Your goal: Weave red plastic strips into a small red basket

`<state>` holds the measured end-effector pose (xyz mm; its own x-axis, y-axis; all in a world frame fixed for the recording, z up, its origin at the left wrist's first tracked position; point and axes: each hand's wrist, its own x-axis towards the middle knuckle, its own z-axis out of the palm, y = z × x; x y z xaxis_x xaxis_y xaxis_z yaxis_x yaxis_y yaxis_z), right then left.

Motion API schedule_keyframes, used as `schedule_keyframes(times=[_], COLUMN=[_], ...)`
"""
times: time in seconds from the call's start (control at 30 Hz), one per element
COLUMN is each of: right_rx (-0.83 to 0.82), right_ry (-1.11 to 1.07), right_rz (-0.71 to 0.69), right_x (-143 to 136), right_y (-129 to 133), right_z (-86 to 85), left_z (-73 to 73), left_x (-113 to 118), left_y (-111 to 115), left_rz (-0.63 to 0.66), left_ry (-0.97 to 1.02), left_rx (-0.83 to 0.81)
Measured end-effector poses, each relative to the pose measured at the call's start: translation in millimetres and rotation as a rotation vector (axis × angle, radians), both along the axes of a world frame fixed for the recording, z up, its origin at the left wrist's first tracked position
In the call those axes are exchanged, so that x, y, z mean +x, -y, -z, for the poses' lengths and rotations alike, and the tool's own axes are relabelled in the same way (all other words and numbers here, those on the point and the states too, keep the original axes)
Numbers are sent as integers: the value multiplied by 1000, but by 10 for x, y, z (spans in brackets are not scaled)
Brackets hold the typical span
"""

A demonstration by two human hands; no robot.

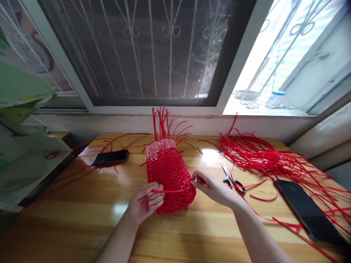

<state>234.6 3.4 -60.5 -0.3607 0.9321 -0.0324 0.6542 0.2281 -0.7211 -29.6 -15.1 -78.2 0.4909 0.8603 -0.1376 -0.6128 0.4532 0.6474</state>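
A red woven basket [170, 170] lies on its side on the wooden table, with a clear form showing at its far end and loose red strands fanning out beyond it. At its near left side, my left hand [145, 202] is closed on a red strand [171, 191] that runs across to the weave. The fingertips of my right hand [205, 184] are pinched together at the basket's right edge; whatever they hold is too small to make out.
Scissors [232, 179] with black handles lie right of my right hand, before a tangled heap of red strands [252, 151]. One dark phone [110, 157] rests at the left, a larger dark device [307, 210] at the right. A window frame [156, 110] stands behind the table [82, 226].
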Motion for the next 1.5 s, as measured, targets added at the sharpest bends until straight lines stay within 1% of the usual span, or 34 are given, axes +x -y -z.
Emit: schedule_keyframes(times=[0.13, 0.3, 0.37, 0.47, 0.57, 0.63, 0.7, 0.8, 0.83, 0.87, 0.9, 0.97, 1.03, 1.1, 1.13, 1.17, 1.2, 1.27, 1.33, 1.37, 1.43, 1.5], right_rx=[101, 211, 262, 354, 418, 451, 489, 543, 552, 518, 449, 347, 238, 142, 104, 59, 9, -84, -130, -110, -49, -34], right_ry=[27, 208, 244, 275, 284, 280, 260, 177, 130, -6, -102, -190, -214, -278, -349, -452, -566, -763, -854, -867, -912, -1008], right_rz=[26, 38, 51, 60, 45, 49, 76, 73, 41, -4, -51, -109, -175, -222, -215, -176, -109, 47, 149, 172, 175, 122], right_x=[-71, 106, 151, 94, -32, -97, -152, -279, -341, -409, -477, -598, -671, -690, -683, -666, -643, -584, -518, -486, -428, -375], right_y=[7, -84, -120, -140, -137, -129, -100, 20, 78, 140, 202, 304, 357, 355, 334, 303, 266, 187, 128, 113, 112, 137], right_z=[16, -15, -2, 83, 200, 238, 211, 57, -5, -64, -114, -173, -182, -156, -137, -117, -99, -74, -80, -97, -160, -240], left_z=[83, 113, 120, 149, 191, 213, 221, 193, 172, 145, 115, 49, -3, -30, -34, -33, -29, -23, -24, -27, -26, -4], left_x=[4, -41, -48, -52, -68, -81, -82, -63, -56, -50, -47, -48, -50, -45, -39, -31, -23, -6, 9, 18, 45, 85], left_y=[12, 19, 20, 20, 16, 15, 18, 25, 28, 31, 36, 48, 65, 81, 86, 88, 86, 76, 66, 65, 74, 92], left_rz=[-32, -14, -9, -12, -45, -70, -84, -83, -79, -75, -70, -55, -18, 26, 35, 26, -3, -116, -263, -335, -465, -587], left_ry=[165, 278, 305, 354, 432, 479, 505, 496, 479, 454, 422, 334, 217, 81, 12, -54, -117, -236, -364, -428, -547, -772], left_rx=[9, 3, -6, -24, -25, -21, -17, 9, 24, 42, 63, 111, 173, 243, 279, 313, 345, 402, 449, 468, 505, 633])
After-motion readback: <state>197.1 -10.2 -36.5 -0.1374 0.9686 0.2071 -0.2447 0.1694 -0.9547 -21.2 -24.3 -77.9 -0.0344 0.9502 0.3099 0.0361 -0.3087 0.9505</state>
